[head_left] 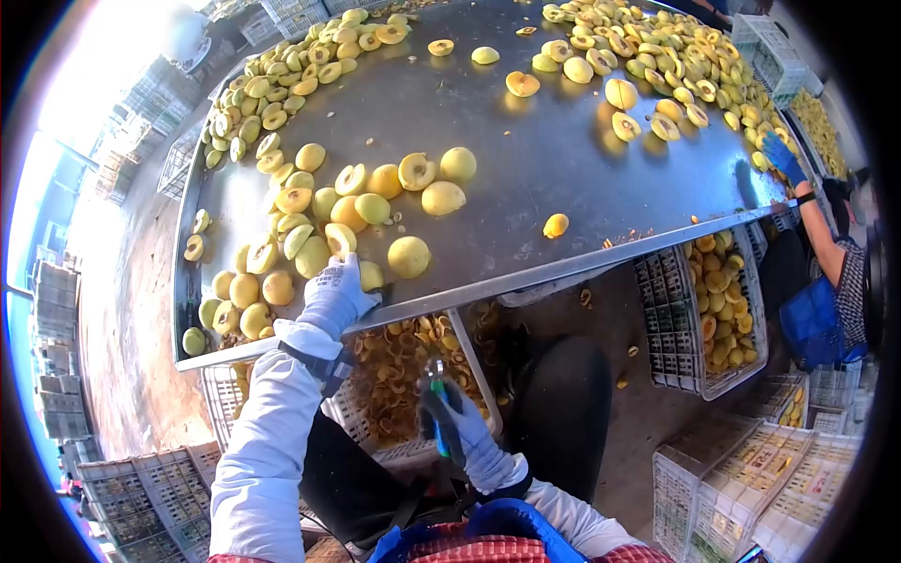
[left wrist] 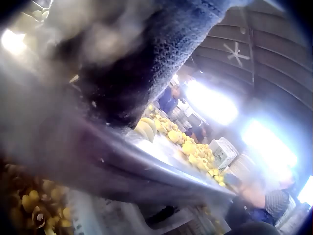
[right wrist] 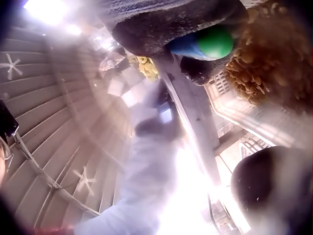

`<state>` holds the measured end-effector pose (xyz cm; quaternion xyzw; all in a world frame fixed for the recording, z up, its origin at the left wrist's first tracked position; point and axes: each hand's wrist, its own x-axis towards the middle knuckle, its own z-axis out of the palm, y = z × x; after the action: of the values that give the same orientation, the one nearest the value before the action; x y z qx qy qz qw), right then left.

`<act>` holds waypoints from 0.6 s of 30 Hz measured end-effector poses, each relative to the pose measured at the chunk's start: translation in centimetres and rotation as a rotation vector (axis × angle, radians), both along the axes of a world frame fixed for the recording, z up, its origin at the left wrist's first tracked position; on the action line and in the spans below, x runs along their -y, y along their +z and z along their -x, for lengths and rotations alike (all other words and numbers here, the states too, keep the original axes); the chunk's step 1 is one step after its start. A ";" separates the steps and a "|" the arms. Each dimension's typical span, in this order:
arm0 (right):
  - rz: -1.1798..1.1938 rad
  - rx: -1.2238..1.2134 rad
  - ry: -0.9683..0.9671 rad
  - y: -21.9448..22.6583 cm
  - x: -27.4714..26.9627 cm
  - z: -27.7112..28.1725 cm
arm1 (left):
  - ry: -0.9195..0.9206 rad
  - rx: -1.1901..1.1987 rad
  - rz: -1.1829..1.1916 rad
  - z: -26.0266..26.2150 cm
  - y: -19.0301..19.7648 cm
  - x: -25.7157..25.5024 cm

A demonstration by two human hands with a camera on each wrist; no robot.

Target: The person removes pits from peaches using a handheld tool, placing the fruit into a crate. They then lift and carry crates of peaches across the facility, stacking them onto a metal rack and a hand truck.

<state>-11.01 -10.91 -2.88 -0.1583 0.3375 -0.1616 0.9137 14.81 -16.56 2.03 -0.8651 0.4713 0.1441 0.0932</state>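
Note:
My left hand point(head_left: 336, 293), in a pale glove, reaches over the near rim of the metal table point(head_left: 526, 188). Its fingertips are right at a halved yellow peach point(head_left: 341, 240), with the thumb spread to the right near another piece of fruit point(head_left: 372, 275). In the left wrist view the dark glove palm point(left wrist: 132, 73) fills the upper part, close to some fruit slices point(left wrist: 145, 129). Lower down, over a crate, my gloved right hand point(head_left: 469, 436) grips a hand tool point(head_left: 437, 387) with a green and blue handle and a metal tip. That handle point(right wrist: 212, 43) also shows in the right wrist view.
Peach halves lie piled at the table's left point(head_left: 282, 89) and far right point(head_left: 657, 56). Below the rim stands a crate of cut scraps point(head_left: 404, 375). A crate of yellow fruit point(head_left: 718, 310) is farther right, beside another worker's blue-gloved hand point(head_left: 781, 158). Stacked crates point(head_left: 751, 479) flank both sides.

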 end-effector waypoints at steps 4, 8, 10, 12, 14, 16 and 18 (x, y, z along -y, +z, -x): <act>0.036 -0.007 -0.055 1.1 0.6 0.3 | 0.082 -0.025 0.148 -0.2 -0.2 -0.7; 0.198 -0.007 -0.131 0.8 0.5 0.7 | 0.100 -0.537 0.696 -2.2 -3.6 -3.9; 0.318 0.012 -0.096 1.0 0.5 1.0 | 0.299 -1.239 1.026 0.7 -1.1 -5.7; 0.533 0.018 -0.017 2.6 1.0 1.1 | 0.518 -1.733 0.942 3.5 2.5 -9.9; 0.704 -0.034 0.119 5.3 1.5 1.4 | 0.083 -1.128 1.006 7.9 3.4 -12.0; 0.897 -0.089 0.189 6.5 1.2 1.0 | 0.277 -1.205 1.012 11.9 4.2 -13.2; 1.167 -0.129 0.157 7.0 0.6 0.8 | 0.601 -1.507 1.067 13.9 3.8 -13.5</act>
<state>-11.79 -11.50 4.11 -0.6685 0.2351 -0.2424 0.6626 0.86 -3.06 5.85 -0.5586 0.1701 0.4456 -0.6786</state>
